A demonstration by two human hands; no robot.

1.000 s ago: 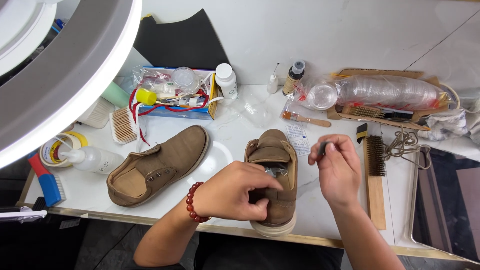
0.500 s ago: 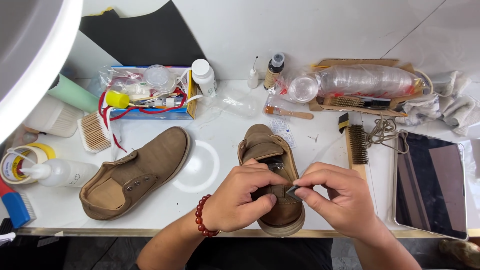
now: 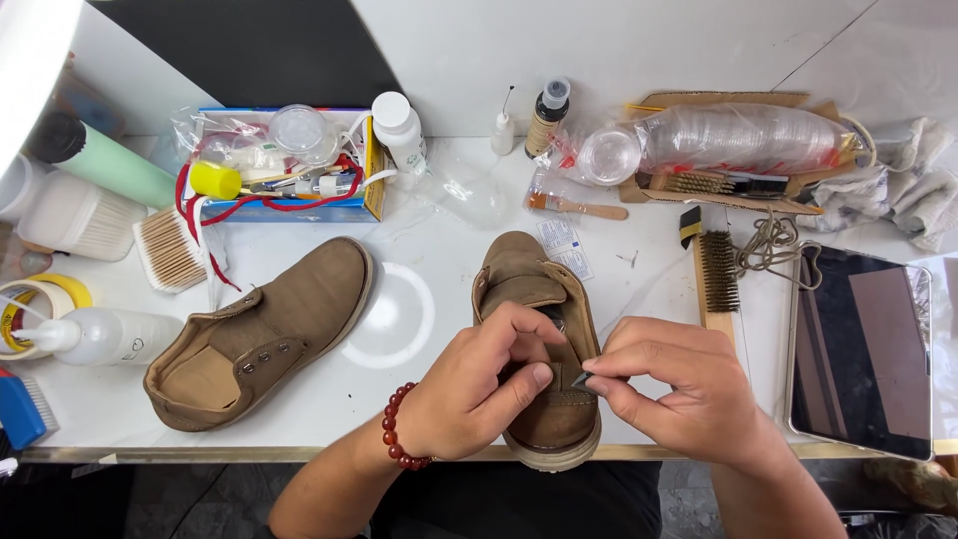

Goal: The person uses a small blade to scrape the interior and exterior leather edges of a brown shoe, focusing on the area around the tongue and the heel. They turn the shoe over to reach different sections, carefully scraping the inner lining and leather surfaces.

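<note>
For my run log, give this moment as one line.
left hand: holding brown shoe | right hand: pinching small dark tool at it | second shoe: aside

A tan suede lace-less shoe (image 3: 534, 299) lies at lower centre of the frame, toe pointing up, heel at the table's near edge, partly covered by hands.

Shoe-repair workbench: wire brush (image 3: 718, 271), glue bottles (image 3: 547, 116), shoes (image 3: 261, 331).

A second brown shoe (image 3: 261, 334) lay on the white tabletop (image 3: 649, 289). Left of it stood a squeeze bottle (image 3: 100, 336); behind it, a blue box (image 3: 289, 165); far to its right, a wire brush (image 3: 717, 276) and a dark tablet (image 3: 863, 349).
</note>
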